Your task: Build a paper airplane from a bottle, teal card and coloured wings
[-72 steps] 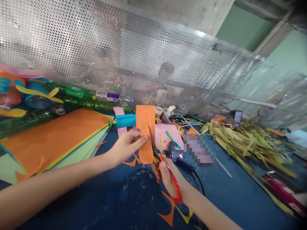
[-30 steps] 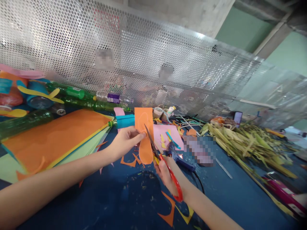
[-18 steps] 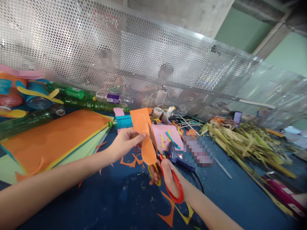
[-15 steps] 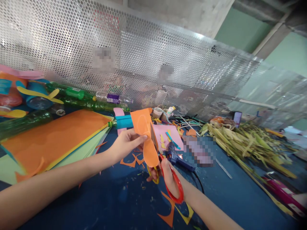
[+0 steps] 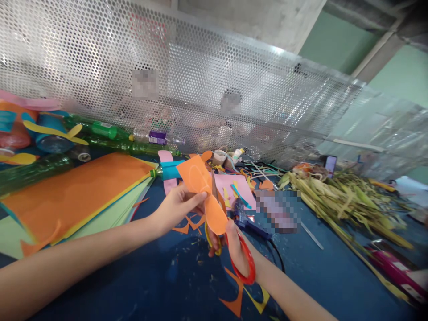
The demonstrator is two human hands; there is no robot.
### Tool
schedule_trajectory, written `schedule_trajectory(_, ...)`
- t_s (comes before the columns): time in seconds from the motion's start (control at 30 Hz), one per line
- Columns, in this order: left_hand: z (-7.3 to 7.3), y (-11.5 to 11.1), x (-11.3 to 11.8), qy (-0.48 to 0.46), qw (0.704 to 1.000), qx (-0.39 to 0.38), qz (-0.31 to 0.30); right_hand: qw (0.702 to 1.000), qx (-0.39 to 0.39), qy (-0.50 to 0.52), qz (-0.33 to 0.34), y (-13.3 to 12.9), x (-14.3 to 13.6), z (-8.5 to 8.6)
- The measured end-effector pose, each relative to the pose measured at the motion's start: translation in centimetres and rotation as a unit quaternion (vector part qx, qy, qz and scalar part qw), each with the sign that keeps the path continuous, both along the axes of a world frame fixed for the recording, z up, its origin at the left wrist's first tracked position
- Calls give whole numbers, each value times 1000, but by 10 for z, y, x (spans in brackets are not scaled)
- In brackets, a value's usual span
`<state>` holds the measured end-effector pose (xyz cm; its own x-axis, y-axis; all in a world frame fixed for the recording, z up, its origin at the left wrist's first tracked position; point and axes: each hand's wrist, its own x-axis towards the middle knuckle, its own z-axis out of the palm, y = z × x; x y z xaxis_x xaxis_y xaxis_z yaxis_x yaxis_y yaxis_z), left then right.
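Paper (image 5: 215, 215), thin and bendable, was best gripped at its narrow waist, where the left hand (image 5: 182, 203) pinched it; right of it, the right hand (image 5: 236, 247) held scissors (image 5: 249, 263).

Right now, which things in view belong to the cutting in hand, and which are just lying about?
In use:
- orange paper piece with a rounded lobe, in left hand
- red-and-yellow-handled metal scissors, in right hand

Lying about, seemingly:
- blue plastic glue gun
- stacked coloured sheets
- green plastic bottles
- long, pale dried husks
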<state>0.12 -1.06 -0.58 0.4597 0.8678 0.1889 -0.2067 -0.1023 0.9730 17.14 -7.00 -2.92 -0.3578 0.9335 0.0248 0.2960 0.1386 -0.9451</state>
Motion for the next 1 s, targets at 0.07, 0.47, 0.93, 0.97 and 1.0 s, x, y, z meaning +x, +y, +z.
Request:
schedule_trajectory(0.07,-1,0,0,-4,1000,-8,-1,1000,0,7,1,0,1,-2)
schedule_trajectory(0.47,0,-1,0,-11,1000,-29,-6,999,-12,-8,-51,-4,-5,5)
schedule_trajectory(0.93,-2,0,0,-21,999,-33,-12,998,25,-27,-50,-4,-2,3)
schedule_trajectory(0.97,-1,0,-1,-22,999,-34,-12,998,31,-28,-50,-4,-2,2)
schedule_trajectory(1.0,-2,0,-1,-23,999,-35,-13,998,35,-28,-49,-4,-2,2)
